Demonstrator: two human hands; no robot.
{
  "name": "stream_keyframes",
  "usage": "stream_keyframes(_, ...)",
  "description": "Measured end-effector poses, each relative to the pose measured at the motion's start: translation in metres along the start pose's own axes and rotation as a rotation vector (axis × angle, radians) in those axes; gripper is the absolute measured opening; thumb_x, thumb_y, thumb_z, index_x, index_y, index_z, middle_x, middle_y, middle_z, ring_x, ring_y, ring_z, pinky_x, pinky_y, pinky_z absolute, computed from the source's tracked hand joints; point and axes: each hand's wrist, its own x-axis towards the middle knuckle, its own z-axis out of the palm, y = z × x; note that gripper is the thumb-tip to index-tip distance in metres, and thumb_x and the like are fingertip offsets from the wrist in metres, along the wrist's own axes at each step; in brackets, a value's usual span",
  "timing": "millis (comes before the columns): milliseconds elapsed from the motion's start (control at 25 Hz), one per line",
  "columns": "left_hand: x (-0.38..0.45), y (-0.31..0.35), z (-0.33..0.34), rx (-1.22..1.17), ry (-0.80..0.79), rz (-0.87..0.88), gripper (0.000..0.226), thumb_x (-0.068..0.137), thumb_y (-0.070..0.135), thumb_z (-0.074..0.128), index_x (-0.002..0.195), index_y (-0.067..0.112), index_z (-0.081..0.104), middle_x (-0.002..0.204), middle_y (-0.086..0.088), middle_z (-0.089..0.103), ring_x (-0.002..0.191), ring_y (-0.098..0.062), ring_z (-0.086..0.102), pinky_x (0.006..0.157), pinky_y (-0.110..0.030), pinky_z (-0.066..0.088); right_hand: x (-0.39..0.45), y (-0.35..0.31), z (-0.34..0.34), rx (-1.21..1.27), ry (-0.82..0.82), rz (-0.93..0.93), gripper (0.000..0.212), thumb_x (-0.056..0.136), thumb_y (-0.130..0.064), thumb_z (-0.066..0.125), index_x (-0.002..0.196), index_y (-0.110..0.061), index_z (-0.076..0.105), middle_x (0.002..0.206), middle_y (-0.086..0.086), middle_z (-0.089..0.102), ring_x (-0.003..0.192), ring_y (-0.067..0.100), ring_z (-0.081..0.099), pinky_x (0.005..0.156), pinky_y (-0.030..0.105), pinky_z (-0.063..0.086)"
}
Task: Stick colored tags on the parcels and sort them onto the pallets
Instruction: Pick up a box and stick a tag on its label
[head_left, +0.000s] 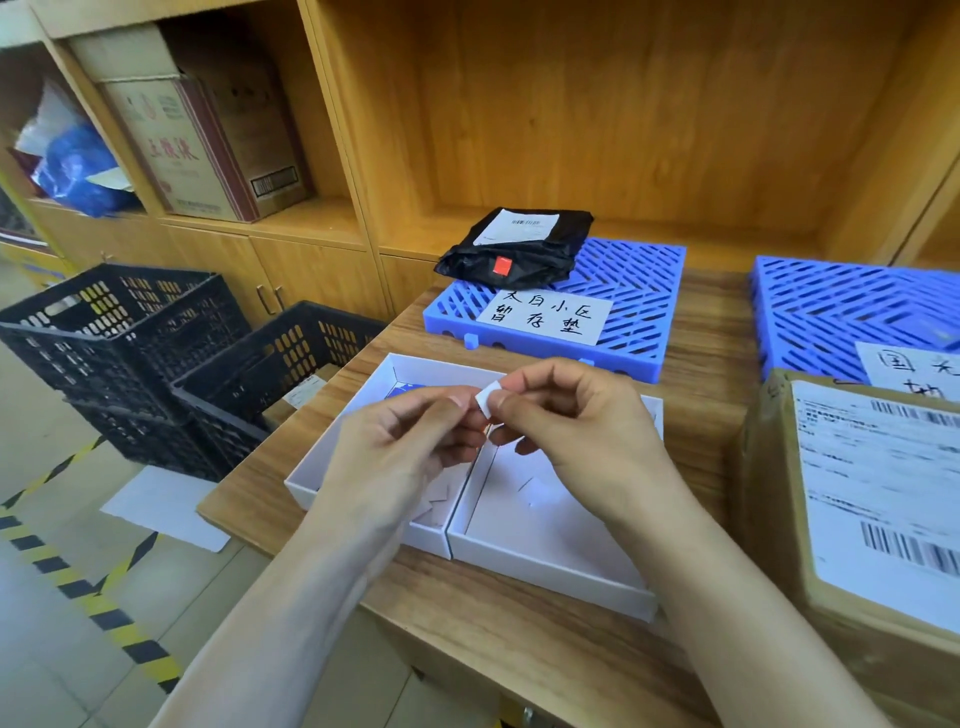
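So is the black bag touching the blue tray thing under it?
Touching. The head view shows the black parcel lying on the left blue pallet, its near edge resting on the slats.

- 2 hands: left (400, 441), right (576, 431)
- 2 blue pallets (639, 291) (831, 306)
- 2 parcels: black bag (519, 244), carton (852, 519)
- 2 white trays (363, 415) (545, 566)
- 2 black crates (114, 332) (280, 364)
- 1 white tag (487, 401)
- 1 red tag (502, 265)

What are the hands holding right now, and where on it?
Both hands pinch a small white sticker tag at its lower edge, over the white divided box.
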Motion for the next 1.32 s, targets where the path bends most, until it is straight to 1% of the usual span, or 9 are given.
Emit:
stream_keyframes(120,0.002,0.002,0.001,-0.032,-0.053,-0.021,0.017,0.089,0.013,0.064,0.089,0.004,0.078,0.081,-0.013,0.071,0.076,-0.021,0.064,0.068,-0.024,0.055,-0.002,-0.002,-0.002,0.052,0.008,-0.007,0.005,0.085,-0.004,0.073,0.085,-0.008,0.071,0.079,0.013,0.075,0.059,0.009,0.068,0.056,0.015,0.048)
stream_keyframes(240,0.000,0.003,-0.001,0.000,-0.081,0.000,0.031,0.076,0.022,0.069,0.096,-0.001,0.076,0.083,-0.014,0.072,0.078,-0.020,0.065,0.071,-0.023,0.055,-0.002,-0.002,-0.003,0.080,-0.002,-0.015,0.006,0.084,-0.002,0.074,0.083,-0.008,0.073,0.072,0.007,0.074,0.057,0.008,0.066,0.055,0.014,0.047)
stream_keyframes(360,0.000,0.005,-0.003,0.108,-0.073,0.075,0.029,0.076,0.023,0.071,0.095,0.002,0.078,0.084,-0.015,0.075,0.076,-0.019,0.067,0.073,-0.027,0.056,-0.003,-0.002,-0.004,0.092,0.017,-0.034,0.007,0.083,0.000,0.074,0.081,-0.007,0.073,0.071,0.009,0.073,0.055,0.008,0.065,0.055,0.011,0.046)
stream_keyframes(520,0.002,0.011,0.001,0.291,-0.029,0.222,0.009,0.085,0.006,0.072,0.089,0.001,0.078,0.077,-0.014,0.076,0.067,-0.015,0.067,0.068,-0.022,0.056,-0.004,-0.003,-0.001,0.069,0.067,-0.051,0.005,0.083,-0.002,0.076,0.081,-0.006,0.073,0.074,0.014,0.074,0.055,0.008,0.066,0.055,0.011,0.047)
stream_keyframes(640,0.003,0.012,0.003,0.370,-0.016,0.268,0.005,0.084,0.000,0.072,0.083,0.003,0.077,0.071,-0.010,0.075,0.062,-0.016,0.066,0.065,-0.022,0.056,-0.006,-0.005,-0.001,0.022,0.084,-0.076,0.006,0.083,-0.002,0.075,0.079,-0.006,0.073,0.071,0.009,0.074,0.056,0.008,0.067,0.057,0.011,0.048)
stream_keyframes(840,0.005,0.013,0.005,0.430,0.027,0.237,0.011,0.080,-0.005,0.072,0.075,0.004,0.076,0.064,-0.011,0.073,0.056,-0.015,0.064,0.061,-0.020,0.055,-0.010,-0.002,0.003,-0.177,0.091,-0.141,0.011,0.086,-0.008,0.074,0.079,-0.017,0.075,0.072,-0.004,0.075,0.065,0.009,0.071,0.069,0.020,0.057)
stream_keyframes(1040,0.007,0.009,0.009,0.366,0.101,0.147,0.011,0.076,-0.004,0.072,0.070,0.005,0.075,0.061,-0.011,0.071,0.056,-0.016,0.064,0.061,-0.023,0.055,-0.013,-0.001,0.006,-0.375,0.094,-0.233,0.016,0.087,-0.011,0.071,0.079,-0.025,0.073,0.072,-0.021,0.072,0.069,-0.003,0.067,0.066,0.006,0.046)
stream_keyframes(1160,0.007,0.007,0.010,0.306,0.114,0.117,0.012,0.076,-0.003,0.072,0.069,0.006,0.076,0.061,-0.011,0.071,0.057,-0.017,0.064,0.063,-0.026,0.055,-0.012,0.000,0.005,-0.386,0.100,-0.241,0.015,0.088,-0.011,0.072,0.081,-0.024,0.075,0.071,-0.020,0.072,0.068,-0.004,0.067,0.066,0.006,0.046)
stream_keyframes(1320,0.006,0.010,0.010,0.251,0.087,0.084,0.018,0.078,-0.003,0.069,0.066,0.009,0.075,0.060,-0.009,0.070,0.059,-0.019,0.066,0.060,-0.025,0.055,-0.010,0.000,0.004,-0.263,0.070,-0.196,0.013,0.089,-0.009,0.072,0.084,-0.021,0.077,0.076,-0.011,0.075,0.067,0.003,0.070,0.068,0.013,0.052)
